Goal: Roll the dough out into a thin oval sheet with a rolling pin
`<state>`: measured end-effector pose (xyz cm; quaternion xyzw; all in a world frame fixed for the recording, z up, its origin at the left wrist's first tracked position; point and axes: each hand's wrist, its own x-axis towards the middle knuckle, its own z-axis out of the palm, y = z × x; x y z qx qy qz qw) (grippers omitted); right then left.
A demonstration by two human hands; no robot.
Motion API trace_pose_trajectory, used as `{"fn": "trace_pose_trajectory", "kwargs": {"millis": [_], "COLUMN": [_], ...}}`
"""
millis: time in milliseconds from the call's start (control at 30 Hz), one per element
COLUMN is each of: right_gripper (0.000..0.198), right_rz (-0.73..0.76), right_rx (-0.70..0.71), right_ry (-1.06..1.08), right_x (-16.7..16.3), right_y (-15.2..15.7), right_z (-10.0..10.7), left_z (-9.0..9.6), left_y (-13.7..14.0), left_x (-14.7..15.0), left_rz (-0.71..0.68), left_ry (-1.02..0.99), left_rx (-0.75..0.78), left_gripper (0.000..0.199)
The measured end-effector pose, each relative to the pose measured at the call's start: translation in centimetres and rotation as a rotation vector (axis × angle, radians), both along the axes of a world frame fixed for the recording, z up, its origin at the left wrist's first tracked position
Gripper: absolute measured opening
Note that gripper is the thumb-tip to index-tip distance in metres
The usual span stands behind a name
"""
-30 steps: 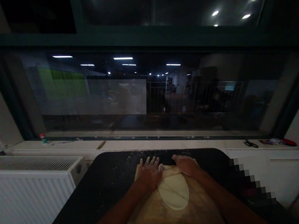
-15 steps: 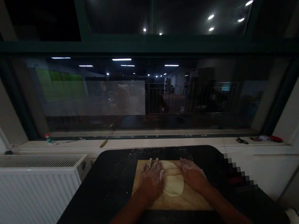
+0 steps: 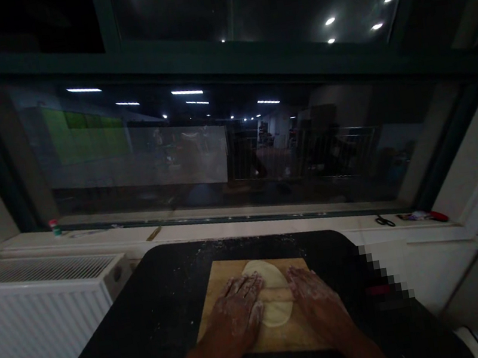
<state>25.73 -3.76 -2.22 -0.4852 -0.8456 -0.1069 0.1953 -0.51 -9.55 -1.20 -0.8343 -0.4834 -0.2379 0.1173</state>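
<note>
A pale, flattened oval of dough (image 3: 263,272) lies on a wooden board (image 3: 211,275). Across it runs a thin, light rolling pin (image 3: 278,295), its middle showing between my hands. My left hand (image 3: 237,307) rests palm down over the pin's left end, fingers stretched forward. Over the right end lies my right hand (image 3: 314,295), also flat with its fingers extended. Both hands are dusted with white flour. The pin's ends are hidden beneath them. Dough shows both in front of and behind the pin.
The board sits on a black table (image 3: 151,314) speckled with flour. A white radiator (image 3: 43,319) stands at the left. On the windowsill are black scissors (image 3: 384,221), a red-ended item (image 3: 438,216) and a small red-capped bottle (image 3: 54,227).
Both hands and the rolling pin have come back toward me over the dough, leaving more of its far part exposed. The view has shifted slightly.
</note>
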Motion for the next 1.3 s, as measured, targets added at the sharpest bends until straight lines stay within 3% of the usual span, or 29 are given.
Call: {"fn": "trace_pose_trajectory", "kwargs": {"millis": [200,367,500,600,700,867,1033,1167,1300], "right_gripper": [0.052,0.055,0.057,0.047,0.044,0.056,0.057,0.056,0.058], "right_rz": [-0.015,-0.035,-0.034,0.002,0.02,-0.054,-0.014,-0.004,-0.031], "right_rx": [-0.236,-0.307,-0.345,-0.325,-0.288,-0.202,0.027,0.051,-0.046], "right_ry": [-0.11,-0.103,-0.096,-0.093,-0.069,0.022,0.185,0.177,0.106], "right_x": [-2.4,-4.5,-5.3,-4.8,-3.3,-0.6,2.2,3.3,2.2], "right_y": [7.8,13.8,16.1,15.0,12.2,5.8,-1.3,-4.3,-2.5], "right_z": [3.5,4.0,4.1,3.8,3.3,1.7,-2.4,-4.6,-2.5], "left_z": [0.2,0.9,1.2,1.0,0.4,-1.4,-2.4,-2.1,-1.3], "left_y": [6.3,10.6,12.2,11.4,9.3,4.3,-2.0,-4.3,-2.4], "left_x": [0.2,-0.8,-1.1,-0.4,0.7,1.9,1.3,0.5,0.5], "left_rz": [0.154,0.209,0.233,0.328,0.352,0.246,0.121,0.042,0.015], "left_ry": [0.022,0.127,0.165,0.117,0.079,0.055,0.14,0.127,0.039], "left_rx": [-0.104,-0.248,-0.309,-0.253,-0.102,0.072,0.202,0.147,0.034], "left_gripper": [0.047,0.044,0.043,0.049,0.051,0.049,0.059,0.063,0.062]}}
